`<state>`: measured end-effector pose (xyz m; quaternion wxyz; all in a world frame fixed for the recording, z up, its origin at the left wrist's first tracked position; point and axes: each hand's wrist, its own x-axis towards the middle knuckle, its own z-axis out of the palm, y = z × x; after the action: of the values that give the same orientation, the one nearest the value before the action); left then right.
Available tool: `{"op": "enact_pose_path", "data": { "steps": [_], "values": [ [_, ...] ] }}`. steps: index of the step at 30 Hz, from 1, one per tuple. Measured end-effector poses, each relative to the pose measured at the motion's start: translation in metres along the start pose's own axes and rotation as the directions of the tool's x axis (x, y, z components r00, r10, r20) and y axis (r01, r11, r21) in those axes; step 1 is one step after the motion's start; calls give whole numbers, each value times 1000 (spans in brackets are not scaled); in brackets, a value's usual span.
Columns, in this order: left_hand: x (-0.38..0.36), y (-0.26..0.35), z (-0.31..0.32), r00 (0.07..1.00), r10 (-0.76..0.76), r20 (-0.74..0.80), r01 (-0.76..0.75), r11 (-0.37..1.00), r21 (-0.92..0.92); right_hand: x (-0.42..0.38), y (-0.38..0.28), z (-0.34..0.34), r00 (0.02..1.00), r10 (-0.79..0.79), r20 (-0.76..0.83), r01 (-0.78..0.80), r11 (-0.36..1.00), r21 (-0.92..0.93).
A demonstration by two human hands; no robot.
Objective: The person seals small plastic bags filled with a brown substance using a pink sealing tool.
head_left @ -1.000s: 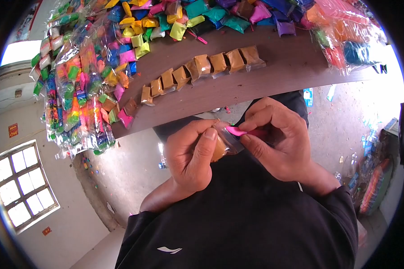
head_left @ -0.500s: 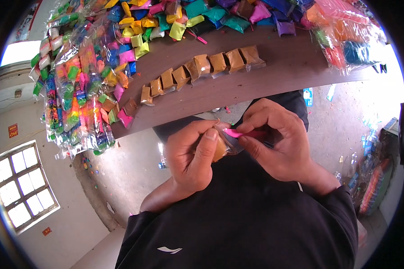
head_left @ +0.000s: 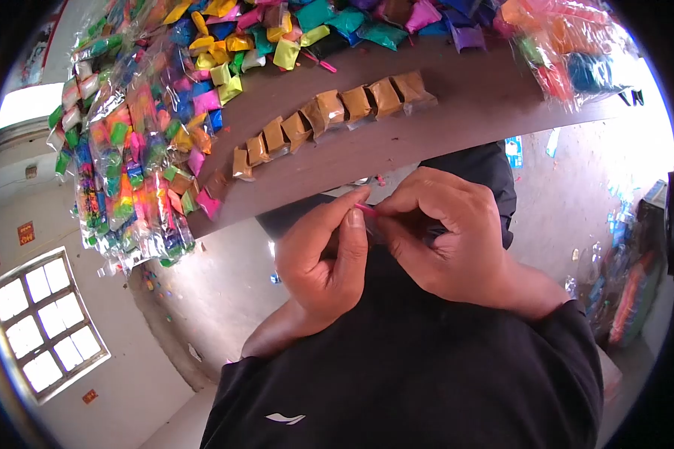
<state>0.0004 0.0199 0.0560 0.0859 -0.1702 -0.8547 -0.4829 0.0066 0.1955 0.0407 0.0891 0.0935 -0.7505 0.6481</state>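
My left hand (head_left: 326, 254) and my right hand (head_left: 445, 232) meet in front of my chest, just below the table edge. Between their fingertips is a thin pink stick (head_left: 368, 210), possibly a small plastic modelling tool. Its left end lies at my left thumb and forefinger, while my right thumb and forefinger pinch the other end. Both hands are closed, with the fingers curled in. The brown clay packet seen earlier in my left hand is hidden now. On the table beyond, a slanting row of clear-wrapped brown clay packets (head_left: 329, 107) lies side by side.
The brown table (head_left: 457, 112) carries a heap of colourful wrapped packets (head_left: 284, 54) at the back. Bagged packets (head_left: 131, 165) hang over its left edge; a bag of coloured packs (head_left: 577, 63) sits at the right. Another pink stick (head_left: 320, 63) lies near the heap. Plastic litter (head_left: 618, 224) is on the floor.
The brown packet has gone out of sight behind my left hand. My fingertips have come closer together around the pink stick, and the view has shifted slightly.
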Motion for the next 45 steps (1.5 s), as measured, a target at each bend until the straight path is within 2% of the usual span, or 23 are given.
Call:
{"op": "enact_pose_path", "data": {
  "steps": [1, 2, 4, 8, 10, 13, 23, 26, 31, 35, 37, 38, 40, 41, 43, 44, 45],
  "values": [
    [-1, 2, -1, 997, -72, 8, 72, 997, 27, 0, 0, 0, 1000, -1, 2, 1, 1000, 1],
    [-1, 1, -1, 997, -70, 12, 70, 997, 29, 0, 0, 1, 1000, -1, -3, 1, 1000, 3],
    [-3, -3, 0, 1000, -10, -8, 11, 995, 103, -1, 0, 2, 998, 53, -18, -52, 997, 55],
    [-4, -6, 5, 999, 25, -42, -19, 991, 133, -2, 0, 6, 997, 60, -45, -57, 996, 70],
    [0, -15, 9, 971, 227, -74, -218, 970, 109, -3, -1, 8, 992, 107, -68, -99, 989, 110],
    [1, -20, 14, 956, 269, -117, -257, 961, 105, -3, -2, 8, 992, 108, -70, -100, 989, 109],
    [-4, -27, 19, 932, 331, -146, -298, 932, 207, -4, -2, 13, 979, 192, -60, -181, 970, 161],
    [-6, -27, 21, 925, 346, -153, -304, 921, 244, -3, -4, 15, 959, 272, -82, -244, 936, 255],
    [-4, -20, 18, 968, 192, -163, -176, 978, 110, -4, -3, 13, 966, 256, -49, -238, 943, 232],
    [-6, -20, 17, 968, 180, -176, -169, 983, 74, 0, 4, 8, 973, 226, -46, -217, 964, 152],
    [-9, -13, 11, 995, -68, -75, 58, 990, -127, 7, 14, 8, 944, 239, -229, -214, 968, 129],
    [-11, -15, 10, 995, -66, -80, 56, 990, -127, 9, 19, 10, 945, 235, -226, -210, 969, 128],
    [-14, -19, 7, 941, -333, 61, 320, 818, -479, 12, 25, 14, 962, 63, -266, -21, 987, 160],
    [-14, -20, 5, 941, -333, 54, 317, 817, -482, 12, 22, 13, 964, 59, -260, -18, 987, 157],
    [-10, -18, 2, 859, -422, 289, 493, 532, -688, 12, 14, 8, 964, 230, -131, -192, 949, 251],
    [-7, -15, 3, 861, -424, 280, 486, 528, -697, 13, 11, 4, 967, 226, -121, -192, 951, 243],
    [-4, -11, 4, 883, -386, 268, 457, 571, -682, 14, 9, 0, 954, 301, 14, -299, 938, 174]
  ]
}}
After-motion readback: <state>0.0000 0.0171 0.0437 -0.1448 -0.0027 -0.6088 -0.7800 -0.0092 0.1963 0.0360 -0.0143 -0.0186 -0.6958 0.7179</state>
